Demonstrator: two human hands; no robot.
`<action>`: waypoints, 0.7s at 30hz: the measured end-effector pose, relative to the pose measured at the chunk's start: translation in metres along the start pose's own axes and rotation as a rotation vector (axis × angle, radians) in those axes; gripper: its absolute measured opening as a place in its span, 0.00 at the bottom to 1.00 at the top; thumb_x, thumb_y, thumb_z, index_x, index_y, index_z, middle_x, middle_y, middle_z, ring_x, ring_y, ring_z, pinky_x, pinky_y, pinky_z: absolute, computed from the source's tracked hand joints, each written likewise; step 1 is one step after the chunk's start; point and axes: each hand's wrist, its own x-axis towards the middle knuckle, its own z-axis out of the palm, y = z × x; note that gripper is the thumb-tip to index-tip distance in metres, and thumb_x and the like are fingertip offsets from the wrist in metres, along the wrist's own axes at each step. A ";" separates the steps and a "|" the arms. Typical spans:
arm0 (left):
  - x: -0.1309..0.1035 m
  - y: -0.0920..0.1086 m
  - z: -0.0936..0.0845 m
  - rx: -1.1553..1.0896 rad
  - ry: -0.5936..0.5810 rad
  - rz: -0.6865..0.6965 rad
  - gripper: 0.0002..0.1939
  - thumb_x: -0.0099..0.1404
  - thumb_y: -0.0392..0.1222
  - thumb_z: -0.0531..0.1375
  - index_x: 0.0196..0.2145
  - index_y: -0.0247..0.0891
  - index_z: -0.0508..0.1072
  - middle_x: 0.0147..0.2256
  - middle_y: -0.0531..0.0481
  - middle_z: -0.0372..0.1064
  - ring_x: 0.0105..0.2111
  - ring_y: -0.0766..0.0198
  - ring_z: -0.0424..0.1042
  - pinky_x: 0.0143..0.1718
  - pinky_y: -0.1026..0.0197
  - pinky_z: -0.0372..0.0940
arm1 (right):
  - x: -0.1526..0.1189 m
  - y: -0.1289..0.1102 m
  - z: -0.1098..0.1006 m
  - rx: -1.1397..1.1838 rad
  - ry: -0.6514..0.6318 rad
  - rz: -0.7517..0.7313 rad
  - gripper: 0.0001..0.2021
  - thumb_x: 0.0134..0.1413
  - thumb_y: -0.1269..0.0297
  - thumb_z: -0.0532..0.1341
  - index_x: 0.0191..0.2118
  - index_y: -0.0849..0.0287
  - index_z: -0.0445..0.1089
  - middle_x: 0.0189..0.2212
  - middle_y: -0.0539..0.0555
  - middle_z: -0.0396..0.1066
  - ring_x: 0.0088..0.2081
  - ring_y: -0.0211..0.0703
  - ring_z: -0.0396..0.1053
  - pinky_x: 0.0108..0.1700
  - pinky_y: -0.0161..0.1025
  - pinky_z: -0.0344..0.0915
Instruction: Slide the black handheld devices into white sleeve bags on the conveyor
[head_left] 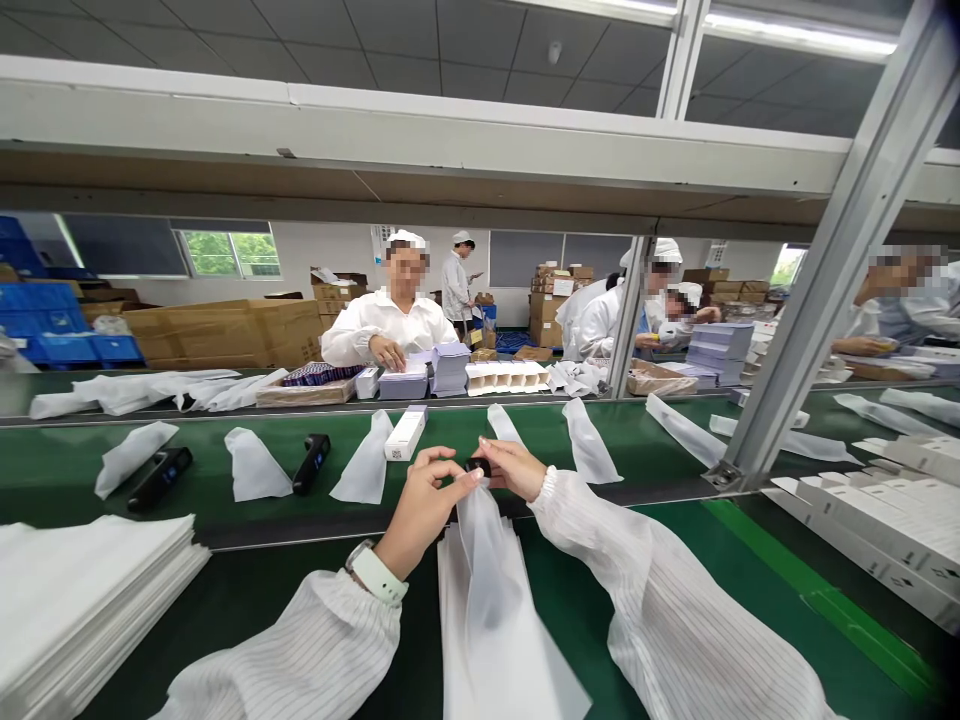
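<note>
Though illegible, square code (397,454) on box (409,430) near left fingers (459,489).

Two bare hands, left (424,505) and right (519,468). Left sleeve (300,650) and right sleeve (660,580): white, thin grey pinstripes running lengthwise, lightweight cloth, loose cut, lots of creases. Right cuff (547,488) is gathered, ruffled edge, snug at the wrist. Left wrist has a watch: pale mint-white band (379,576), smooth, rubber-looking, small fastener detail near its end. Greyish case edge (359,552) just shows; watch face can't be made out.
</note>
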 end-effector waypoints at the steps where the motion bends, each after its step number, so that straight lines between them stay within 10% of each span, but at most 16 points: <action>1: 0.001 0.007 -0.003 -0.031 -0.030 -0.018 0.15 0.52 0.52 0.57 0.19 0.37 0.67 0.45 0.48 0.54 0.49 0.55 0.54 0.43 0.57 0.57 | 0.000 -0.002 -0.002 0.000 -0.034 0.022 0.21 0.41 0.44 0.55 0.24 0.62 0.64 0.27 0.53 0.66 0.29 0.35 0.64 0.29 0.32 0.61; 5: 0.001 0.031 -0.014 -0.122 -0.071 -0.068 0.14 0.52 0.50 0.58 0.19 0.37 0.67 0.46 0.49 0.55 0.51 0.55 0.52 0.47 0.56 0.53 | -0.008 -0.017 -0.009 -0.014 -0.272 0.020 0.27 0.42 0.40 0.50 0.22 0.63 0.66 0.33 0.57 0.67 0.40 0.43 0.63 0.38 0.39 0.61; 9: 0.003 0.043 -0.023 -0.243 0.041 0.025 0.13 0.53 0.49 0.58 0.21 0.37 0.68 0.44 0.49 0.58 0.49 0.56 0.55 0.47 0.57 0.54 | -0.020 -0.027 -0.006 0.143 -0.391 -0.025 0.32 0.39 0.37 0.50 0.44 0.57 0.63 0.41 0.56 0.64 0.43 0.44 0.62 0.41 0.42 0.60; 14: 0.011 0.033 -0.016 -0.262 0.225 0.154 0.12 0.53 0.50 0.58 0.29 0.37 0.69 0.44 0.49 0.57 0.45 0.60 0.59 0.41 0.62 0.58 | -0.036 -0.003 0.026 0.163 -0.427 0.024 0.36 0.27 0.57 0.68 0.49 0.54 0.57 0.34 0.52 0.66 0.35 0.42 0.66 0.38 0.41 0.62; 18: 0.007 -0.008 0.005 -0.192 0.400 0.027 0.22 0.57 0.51 0.53 0.49 0.44 0.57 0.49 0.47 0.51 0.46 0.62 0.57 0.43 0.61 0.57 | -0.019 0.009 0.030 0.157 -0.094 -0.028 0.22 0.32 0.63 0.66 0.38 0.61 0.63 0.30 0.52 0.67 0.31 0.40 0.66 0.37 0.40 0.63; 21: -0.006 -0.039 0.018 -0.073 0.187 -0.033 0.16 0.59 0.49 0.50 0.43 0.40 0.62 0.40 0.48 0.60 0.42 0.62 0.60 0.44 0.59 0.56 | 0.018 0.007 -0.003 0.077 0.338 -0.143 0.20 0.36 0.63 0.62 0.39 0.58 0.60 0.33 0.51 0.66 0.33 0.41 0.66 0.37 0.38 0.64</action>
